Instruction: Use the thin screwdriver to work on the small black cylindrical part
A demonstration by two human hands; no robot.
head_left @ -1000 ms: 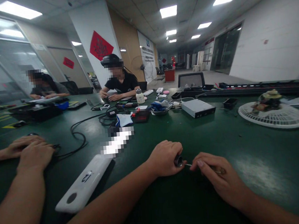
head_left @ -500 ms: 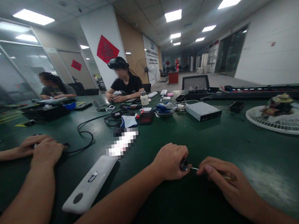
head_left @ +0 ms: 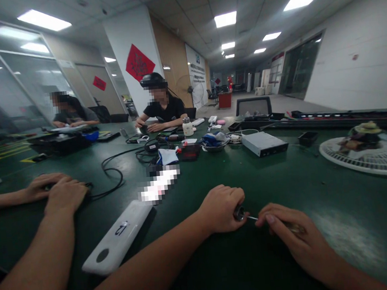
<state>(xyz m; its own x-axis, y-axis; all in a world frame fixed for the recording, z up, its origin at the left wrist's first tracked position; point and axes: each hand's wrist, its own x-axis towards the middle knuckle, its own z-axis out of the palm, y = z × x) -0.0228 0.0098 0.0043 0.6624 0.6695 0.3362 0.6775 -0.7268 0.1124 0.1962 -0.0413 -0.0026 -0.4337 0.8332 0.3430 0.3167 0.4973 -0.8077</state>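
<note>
One head-worn camera gives the only view, looking forward and down from the person's own head along a long green workbench. Its wide lens bends the room's straight lines. The person's left hand and right hand are very close, at the bottom of the frame, with the forearms reaching in from the near edge. The bench runs away from the camera towards the far end of a long corridor. A glass partition stands far left, a white wall runs along the right, and ceiling lights fill the top.
</note>
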